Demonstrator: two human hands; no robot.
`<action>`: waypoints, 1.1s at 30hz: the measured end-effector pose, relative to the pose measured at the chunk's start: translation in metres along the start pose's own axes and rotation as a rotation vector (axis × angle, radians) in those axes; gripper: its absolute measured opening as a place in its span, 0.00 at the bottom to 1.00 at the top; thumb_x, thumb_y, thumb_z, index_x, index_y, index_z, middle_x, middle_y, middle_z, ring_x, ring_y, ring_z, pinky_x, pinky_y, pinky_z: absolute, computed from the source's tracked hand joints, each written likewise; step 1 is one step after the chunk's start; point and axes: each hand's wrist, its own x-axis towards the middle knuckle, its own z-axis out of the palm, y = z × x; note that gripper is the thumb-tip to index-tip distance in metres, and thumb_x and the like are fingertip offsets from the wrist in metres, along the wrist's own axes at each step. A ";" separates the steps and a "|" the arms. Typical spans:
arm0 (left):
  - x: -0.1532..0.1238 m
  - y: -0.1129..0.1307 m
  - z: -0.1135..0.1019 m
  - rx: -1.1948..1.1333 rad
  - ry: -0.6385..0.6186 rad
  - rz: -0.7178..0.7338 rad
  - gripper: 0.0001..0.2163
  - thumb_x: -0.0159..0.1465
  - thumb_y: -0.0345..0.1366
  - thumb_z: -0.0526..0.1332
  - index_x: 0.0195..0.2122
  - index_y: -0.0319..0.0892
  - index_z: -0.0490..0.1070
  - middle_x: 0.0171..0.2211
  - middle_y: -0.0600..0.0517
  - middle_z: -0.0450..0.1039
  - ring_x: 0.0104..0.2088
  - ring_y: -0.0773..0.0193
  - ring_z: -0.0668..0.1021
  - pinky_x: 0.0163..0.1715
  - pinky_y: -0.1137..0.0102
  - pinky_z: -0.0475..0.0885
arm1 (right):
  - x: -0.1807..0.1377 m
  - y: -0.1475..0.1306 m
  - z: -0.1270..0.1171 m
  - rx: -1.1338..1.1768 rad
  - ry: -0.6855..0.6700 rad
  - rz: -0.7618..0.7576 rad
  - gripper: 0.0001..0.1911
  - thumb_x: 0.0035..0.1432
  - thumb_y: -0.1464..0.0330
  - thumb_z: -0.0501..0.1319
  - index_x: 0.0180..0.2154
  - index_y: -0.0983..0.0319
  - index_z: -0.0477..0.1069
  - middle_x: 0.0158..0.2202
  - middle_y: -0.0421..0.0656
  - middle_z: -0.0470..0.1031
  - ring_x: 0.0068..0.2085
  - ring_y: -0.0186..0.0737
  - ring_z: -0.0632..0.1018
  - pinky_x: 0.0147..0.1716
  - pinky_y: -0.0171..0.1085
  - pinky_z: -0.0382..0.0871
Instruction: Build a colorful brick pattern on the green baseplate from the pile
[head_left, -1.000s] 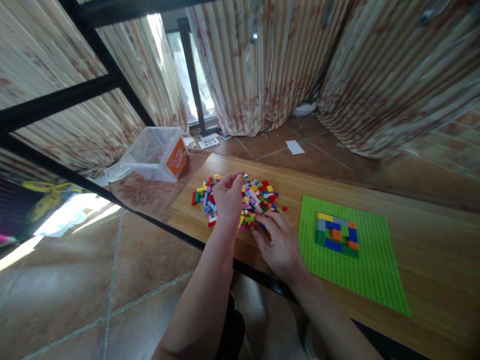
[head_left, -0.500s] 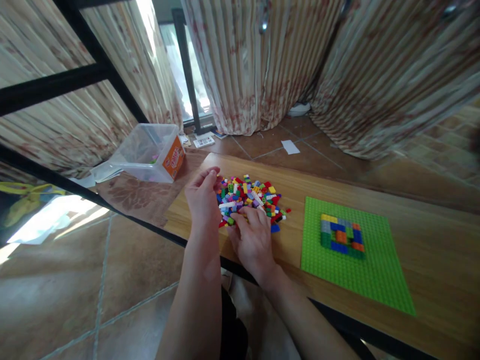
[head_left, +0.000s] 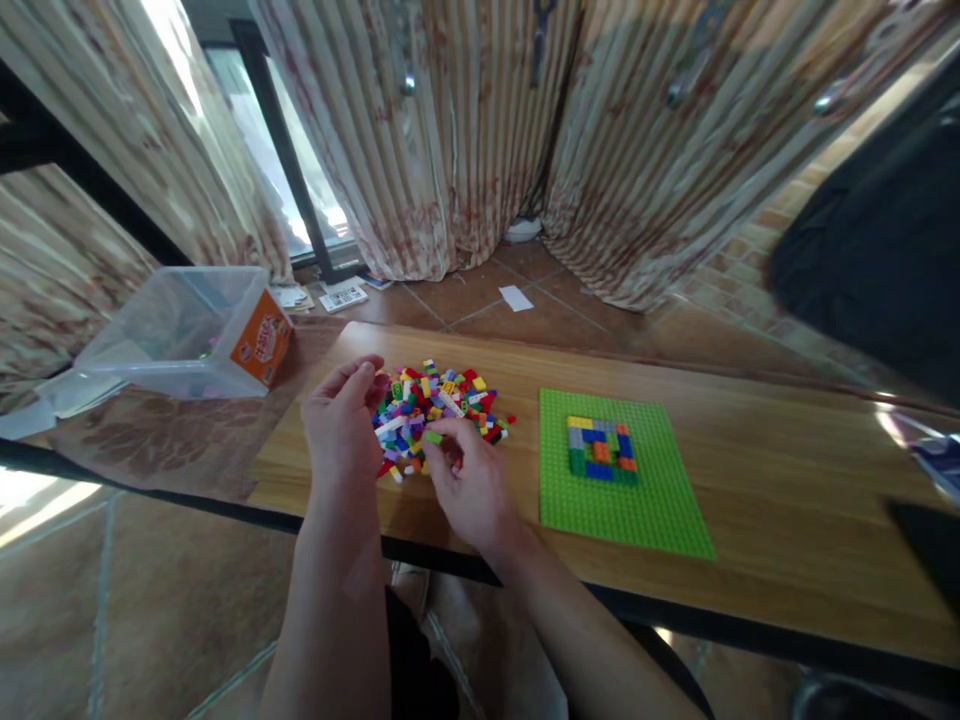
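Observation:
A heap of small mixed-colour toy bricks (head_left: 420,405) lies on the wooden table. My right hand (head_left: 472,475) is at the heap's near right edge, thumb and index finger pinching a lime-green brick (head_left: 433,437). At the left side of the heap, my left hand (head_left: 341,415) is raised with its fingertips drawn together; whatever they may hold is hidden. To the right lies a green baseplate (head_left: 630,525), bearing a low, roughly square build (head_left: 600,450) of yellow, grey, blue, orange and green bricks.
A clear plastic bin (head_left: 187,325) with an orange label stands left of the heap. The wooden tabletop (head_left: 772,480) runs on to the right. Curtains (head_left: 450,150) hang beyond it, and paper (head_left: 515,298) lies on the floor. A dark object (head_left: 885,220) is at upper right.
The view has swung to the right. My right hand has come up slightly from the heap, and a lime-green brick now shows in its pinch. My left hand keeps its pose beside the heap.

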 end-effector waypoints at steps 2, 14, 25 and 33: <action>-0.002 -0.005 0.004 0.028 -0.046 -0.018 0.07 0.46 0.34 0.68 0.26 0.38 0.76 0.27 0.53 0.76 0.26 0.72 0.75 0.28 0.77 0.69 | 0.003 0.003 -0.012 0.091 0.045 0.077 0.06 0.62 0.66 0.58 0.40 0.60 0.71 0.34 0.40 0.78 0.30 0.34 0.76 0.32 0.35 0.71; -0.066 -0.045 0.048 0.243 -0.660 -0.209 0.14 0.52 0.40 0.69 0.38 0.39 0.78 0.35 0.50 0.79 0.35 0.64 0.78 0.36 0.71 0.72 | 0.000 0.027 -0.094 0.043 0.199 0.137 0.09 0.57 0.68 0.62 0.42 0.59 0.74 0.34 0.41 0.77 0.34 0.37 0.77 0.37 0.38 0.73; -0.095 -0.074 0.073 0.296 -0.840 -0.186 0.09 0.54 0.35 0.68 0.35 0.38 0.77 0.35 0.49 0.80 0.35 0.62 0.80 0.39 0.68 0.74 | -0.009 0.033 -0.136 -0.248 0.094 0.024 0.13 0.55 0.76 0.59 0.42 0.59 0.75 0.37 0.44 0.76 0.36 0.39 0.77 0.39 0.41 0.74; -0.095 -0.079 0.078 0.250 -0.963 -0.267 0.17 0.59 0.30 0.62 0.51 0.39 0.74 0.45 0.45 0.80 0.46 0.58 0.79 0.49 0.64 0.73 | -0.010 0.036 -0.169 -0.217 -0.041 0.052 0.16 0.59 0.71 0.61 0.50 0.56 0.73 0.46 0.44 0.76 0.46 0.40 0.76 0.47 0.43 0.72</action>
